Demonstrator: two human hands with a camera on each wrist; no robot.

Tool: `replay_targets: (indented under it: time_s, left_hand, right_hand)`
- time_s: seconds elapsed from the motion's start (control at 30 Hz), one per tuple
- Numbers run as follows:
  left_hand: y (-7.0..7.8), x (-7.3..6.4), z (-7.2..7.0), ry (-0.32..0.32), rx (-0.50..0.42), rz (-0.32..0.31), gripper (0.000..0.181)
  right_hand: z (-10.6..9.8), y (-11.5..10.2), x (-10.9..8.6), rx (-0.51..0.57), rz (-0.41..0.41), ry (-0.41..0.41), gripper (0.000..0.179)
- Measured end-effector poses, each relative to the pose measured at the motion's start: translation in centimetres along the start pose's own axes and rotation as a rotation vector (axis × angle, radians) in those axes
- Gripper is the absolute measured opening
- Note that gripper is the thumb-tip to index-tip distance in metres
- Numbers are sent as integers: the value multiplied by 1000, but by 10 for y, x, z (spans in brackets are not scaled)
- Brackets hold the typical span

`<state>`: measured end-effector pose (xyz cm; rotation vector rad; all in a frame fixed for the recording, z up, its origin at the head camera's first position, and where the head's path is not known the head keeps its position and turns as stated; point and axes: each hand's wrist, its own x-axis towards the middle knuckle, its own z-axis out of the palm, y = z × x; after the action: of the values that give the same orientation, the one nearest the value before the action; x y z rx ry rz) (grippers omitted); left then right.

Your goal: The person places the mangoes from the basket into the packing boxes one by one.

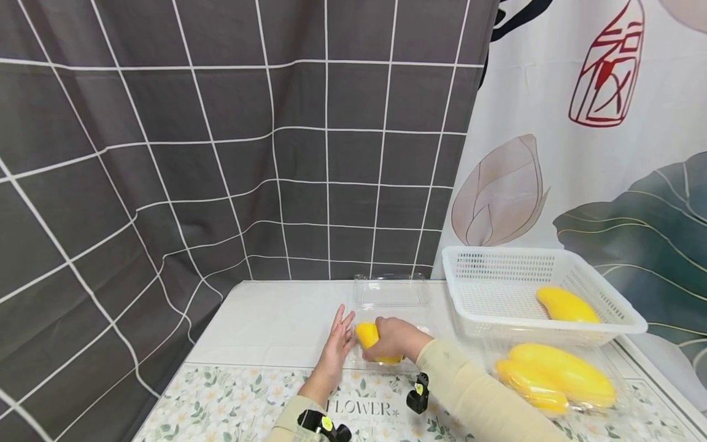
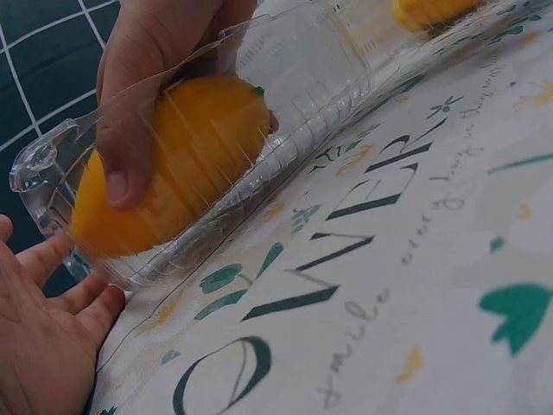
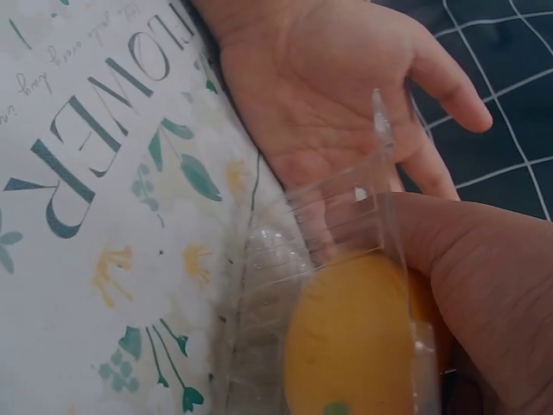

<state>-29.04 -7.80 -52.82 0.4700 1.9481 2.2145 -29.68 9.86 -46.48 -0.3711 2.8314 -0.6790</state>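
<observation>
My right hand [image 1: 399, 339] grips a yellow toy-like mango [image 1: 366, 333] inside a clear plastic clamshell box [image 1: 392, 293], whose lid stands open toward the back. Seen from the left wrist, the thumb presses the near side of the mango [image 2: 212, 130], and a small green tip shows at one end. My left hand [image 1: 331, 353] is beside the box, palm turned to its left end. Its fingers are extended, and in the left wrist view the fingertips [image 2: 108, 303] are at the box wall. Most of the right fingers are hidden behind the mango.
At the right, a white perforated basket [image 1: 497, 327] holds one mango [image 1: 566, 305]. In front of it lies a clear box with two mangoes [image 1: 563, 374]. A flowered cloth [image 1: 221, 393] covers the near table; a gridded curtain [image 1: 353, 202] hangs behind.
</observation>
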Motion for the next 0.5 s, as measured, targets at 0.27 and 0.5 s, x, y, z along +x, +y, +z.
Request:
replay_targets:
  time_s: [0.27, 0.5]
  left_hand:
    - [-1, 3, 1, 3, -10, -4, 62]
    - [-2, 1, 0, -9, -29, 12, 62]
  right_hand:
    - [4, -1, 0, -11, 28, -3, 86]
    - [-3, -2, -3, -38, -13, -30, 72]
